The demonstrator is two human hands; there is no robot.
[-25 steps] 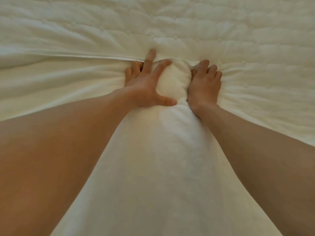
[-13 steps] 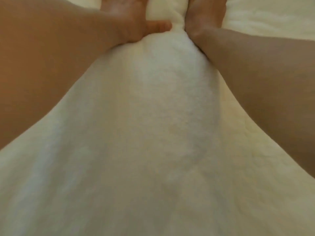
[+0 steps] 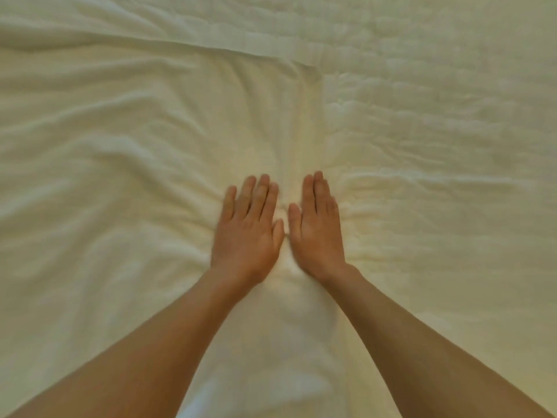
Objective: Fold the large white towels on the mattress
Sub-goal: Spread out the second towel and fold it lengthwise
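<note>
a quilted cover (image 3: 437, 101) is seen, spread across the top and down the right side of the view. pale cream it is, with puffed stitched pockets laid in soft rows. shallow ripples are picked out across its right half. it is blurred throughout, so finer stitching cannot be made out.

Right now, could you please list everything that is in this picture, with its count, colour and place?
towel: one that I can tell apart, white, wrinkled, spread over the left and centre.
mattress: one, white, quilted, bare along the top and right.
left hand: one, bare, flat with straight fingers on the towel, centre.
right hand: one, bare, flat with straight fingers, just beside the left hand.
</note>
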